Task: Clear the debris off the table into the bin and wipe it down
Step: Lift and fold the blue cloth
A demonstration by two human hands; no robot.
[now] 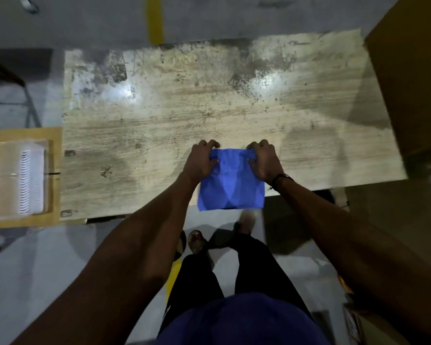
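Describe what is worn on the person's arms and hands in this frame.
Both forearms are bare, with no sleeves reaching them and no gloves on the left hand or the right hand. The only thing worn is a thin dark band around the right wrist. No rings or markings can be made out in the dim, blurred picture.

A yellow floor stripe (155,18) runs beyond a cardboard box (413,78).

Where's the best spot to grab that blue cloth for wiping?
By its far corners, from above, as the left hand and right hand hold it: the blue cloth lies flat, near edge overhanging the table.
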